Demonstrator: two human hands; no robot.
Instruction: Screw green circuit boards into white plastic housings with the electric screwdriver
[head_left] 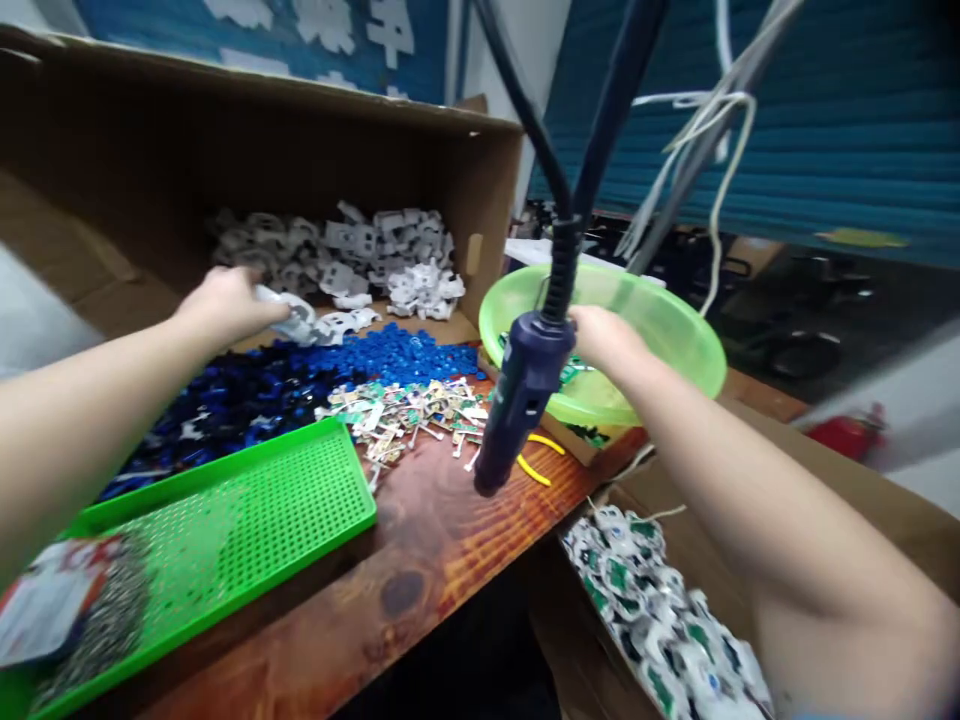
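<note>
My left hand [229, 305] is at the front of the open cardboard box, its fingers curled round a white plastic shell [294, 318]; the fingertips are partly hidden. Behind it lies a heap of similar white shells [375, 245]. My right hand [606, 338] reaches into a light green plastic bowl [675, 345]. Its fingers are hidden behind a hanging dark electric screwdriver [525, 390], so their grip does not show. Small green circuit boards [574, 372] lie in the bowl near that hand.
Blue plastic parts [397, 352] and small wired boards [420, 410] are spread on the wooden table [450, 530]. A green perforated tray [262, 510] holds screws [112, 610]. Yellow-handled pliers [536, 468] lie near the bowl. Below right, a carton holds white assemblies [660, 610].
</note>
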